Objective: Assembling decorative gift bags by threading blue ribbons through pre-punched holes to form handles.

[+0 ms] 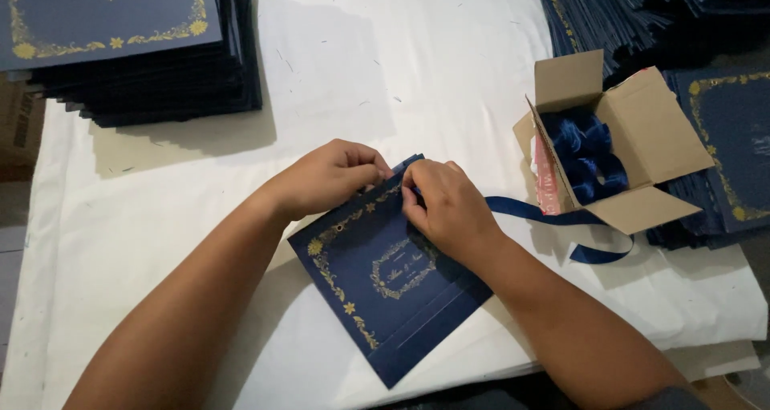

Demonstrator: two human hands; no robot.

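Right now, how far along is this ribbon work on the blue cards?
Hard to say what is finished: tall card stacks sit top left and right, their state unclear. In hand: left hand and right hand work blue ribbon at one card's top edge. The cardboard box holds more ribbon.

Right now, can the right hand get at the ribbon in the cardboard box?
Probably yes: the cardboard box lies on its side just beside the right hand, its open mouth facing the ribbon, with nothing between them.
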